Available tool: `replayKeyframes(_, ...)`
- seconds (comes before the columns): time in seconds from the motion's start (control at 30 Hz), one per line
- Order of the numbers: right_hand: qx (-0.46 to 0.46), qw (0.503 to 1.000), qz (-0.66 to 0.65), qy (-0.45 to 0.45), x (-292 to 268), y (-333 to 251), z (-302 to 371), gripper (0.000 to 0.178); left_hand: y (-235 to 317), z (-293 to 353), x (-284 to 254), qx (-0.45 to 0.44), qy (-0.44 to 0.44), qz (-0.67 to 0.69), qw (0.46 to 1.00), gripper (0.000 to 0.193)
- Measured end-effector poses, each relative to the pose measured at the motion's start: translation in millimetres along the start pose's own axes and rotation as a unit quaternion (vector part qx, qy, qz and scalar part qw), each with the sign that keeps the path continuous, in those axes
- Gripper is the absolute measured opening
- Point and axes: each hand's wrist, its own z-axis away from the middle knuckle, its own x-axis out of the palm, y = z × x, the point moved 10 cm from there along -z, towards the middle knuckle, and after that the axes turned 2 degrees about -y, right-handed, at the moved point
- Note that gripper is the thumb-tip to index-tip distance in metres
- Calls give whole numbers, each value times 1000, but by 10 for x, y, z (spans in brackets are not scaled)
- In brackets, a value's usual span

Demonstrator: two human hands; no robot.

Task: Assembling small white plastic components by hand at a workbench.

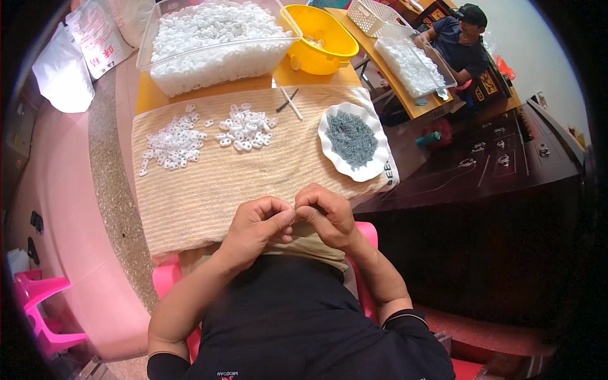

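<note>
My left hand (263,225) and my right hand (326,215) meet at the near edge of the towel-covered table, fingertips pinched together. Whatever lies between them is too small to make out. Beyond them on the striped towel (215,202) are two heaps of small white plastic pieces with holes, a left heap (174,142) and a middle heap (246,128). To the right, a white wavy-rimmed plate (327,142) holds many small dark grey pieces (353,140). A white stick (292,103) and a thin black stick (286,100) lie crossed behind the heaps.
At the table's back stand a clear bin (221,60) full of white pieces and a yellow tub (323,44). A person (459,47) sits at another table with a filled clear container (411,63). Sacks (63,69) stand left; pink stools (47,310) lower left.
</note>
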Motion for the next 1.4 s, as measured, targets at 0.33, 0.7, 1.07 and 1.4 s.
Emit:
replayKeyframes(0.33, 108, 965, 59, 230, -720, 326, 71, 4, 26, -14, -38, 38, 8, -63, 997, 16)
replayKeyframes(0.7, 90, 993, -23, 67, -316, 322, 37, 11, 39, -17, -90, 75, 46, -71, 994, 13)
replayKeyframes(1.07, 190, 969, -160, 1, 159, 441, 80, 18, 169, 16, -117, 113, 82, -105, 985, 15)
replayKeyframes(1.4, 154, 977, -148, 28, 192, 399, 70, 16, 227, 39, -144, 133, 105, -135, 976, 15)
